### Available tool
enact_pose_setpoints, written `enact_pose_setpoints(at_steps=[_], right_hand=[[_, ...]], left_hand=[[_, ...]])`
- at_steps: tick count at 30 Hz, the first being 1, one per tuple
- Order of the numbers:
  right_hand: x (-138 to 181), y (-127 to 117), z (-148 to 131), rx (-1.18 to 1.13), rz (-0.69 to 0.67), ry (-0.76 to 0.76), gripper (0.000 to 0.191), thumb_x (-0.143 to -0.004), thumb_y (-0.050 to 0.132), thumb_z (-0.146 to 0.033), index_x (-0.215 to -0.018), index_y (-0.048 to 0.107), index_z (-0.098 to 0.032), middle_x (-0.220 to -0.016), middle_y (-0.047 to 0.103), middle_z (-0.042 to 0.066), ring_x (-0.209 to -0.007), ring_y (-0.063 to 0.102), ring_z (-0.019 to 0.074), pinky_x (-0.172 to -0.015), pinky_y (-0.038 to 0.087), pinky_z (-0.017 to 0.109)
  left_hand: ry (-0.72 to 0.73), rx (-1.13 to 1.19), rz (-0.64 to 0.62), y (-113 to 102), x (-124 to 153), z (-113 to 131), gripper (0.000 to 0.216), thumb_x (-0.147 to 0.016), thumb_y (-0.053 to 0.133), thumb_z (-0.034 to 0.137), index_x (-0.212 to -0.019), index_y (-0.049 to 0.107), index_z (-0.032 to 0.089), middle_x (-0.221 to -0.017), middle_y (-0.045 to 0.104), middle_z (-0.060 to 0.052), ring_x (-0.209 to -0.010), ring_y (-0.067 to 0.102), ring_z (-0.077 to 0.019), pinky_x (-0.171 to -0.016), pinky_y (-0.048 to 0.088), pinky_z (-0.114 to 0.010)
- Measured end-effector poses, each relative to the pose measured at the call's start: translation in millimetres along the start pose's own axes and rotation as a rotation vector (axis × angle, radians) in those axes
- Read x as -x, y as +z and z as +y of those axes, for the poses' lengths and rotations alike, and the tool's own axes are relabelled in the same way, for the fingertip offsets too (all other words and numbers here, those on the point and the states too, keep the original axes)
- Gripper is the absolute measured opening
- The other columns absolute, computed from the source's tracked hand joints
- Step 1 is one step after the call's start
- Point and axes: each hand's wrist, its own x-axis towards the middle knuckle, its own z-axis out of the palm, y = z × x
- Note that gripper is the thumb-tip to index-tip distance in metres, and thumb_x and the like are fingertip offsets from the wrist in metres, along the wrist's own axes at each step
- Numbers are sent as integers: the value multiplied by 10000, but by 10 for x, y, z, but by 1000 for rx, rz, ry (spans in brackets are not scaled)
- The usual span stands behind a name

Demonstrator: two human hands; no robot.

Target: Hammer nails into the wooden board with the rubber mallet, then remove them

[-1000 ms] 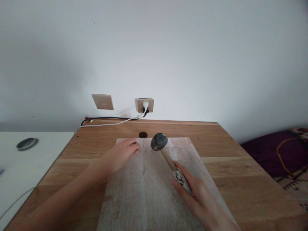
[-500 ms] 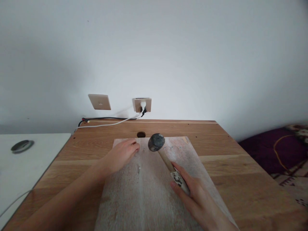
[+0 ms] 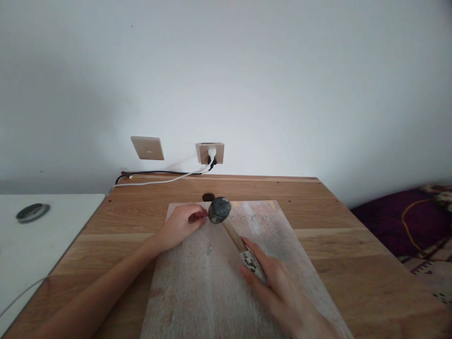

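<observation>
My right hand is wrapped around the pale, dark-patched grip of a rubber mallet. The mallet's black head is over the far part of a worn wooden board, right beside the fingertips of my left hand. My left thumb and fingers are pinched together at the board; whatever is between them is too small to make out. To the right of the mallet head, several small nails stand in a row along the board's far side. Another small nail-like piece shows nearer the middle.
Under the board is a wooden table against a white wall. A socket holds plugs, with a white cable and a black one along the back. A round cable hole lies behind the board. A white surface adjoins at left.
The mallet and my right hand have shifted left, bringing the head close to my left fingertips. My left hand has turned slightly, its pinch now showing. The nail row is uncovered.
</observation>
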Motion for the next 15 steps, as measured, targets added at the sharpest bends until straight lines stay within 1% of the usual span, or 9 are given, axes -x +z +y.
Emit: enact_pose_setpoints(at_steps=[2, 5, 7, 12, 15], right_hand=[[-19, 23, -22, 19, -5, -20, 601, -1047, 478, -527, -1585, 460, -260, -1422, 697, 98, -1317, 648, 303, -1113, 531, 480], [-52, 32, -102, 46, -39, -69, 572, -1065, 445, -474, -1584, 454, -235, -1416, 698, 113, -1293, 664, 299, -1101, 538, 478], [-75, 36, -154, 60, -53, -90, 563, -1067, 435, -462, -1576, 459, -222, -1412, 698, 122, -1275, 675, 293, -1097, 541, 471], [-108, 86, -160, 74, -62, -93, 580, -1072, 410, -457, -1583, 438, -185, -1439, 678, 140, -1312, 652, 290, -1122, 524, 478], [-111, 107, -131, 78, -42, -78, 606, -1063, 423, -480, -1586, 435, -174, -1458, 665, 144, -1336, 635, 301, -1131, 516, 501]], left_hand=[[-35, 20, -6, -9, 4, 21, 42, -875, 669, 183, -902, 699, 192, -858, 746, -12, -787, 679, -175, -752, 515, -281], [-71, 33, 5, -19, 10, 27, 218, -855, 668, 171, -1071, 686, 191, -907, 763, -20, -800, 697, -185, -754, 532, -292], [-81, 19, 14, -11, 15, 12, 307, -835, 662, 146, -1138, 672, 193, -896, 761, -16, -808, 705, -190, -762, 536, -296], [-88, -4, 19, 27, 10, -24, 394, -811, 650, 108, -1198, 643, 187, -895, 748, -19, -839, 710, -200, -792, 537, -308], [-69, 3, -37, -73, 2, -11, 366, -850, 645, 164, -1213, 612, 196, -992, 746, -44, -902, 706, -217, -828, 541, -331]])
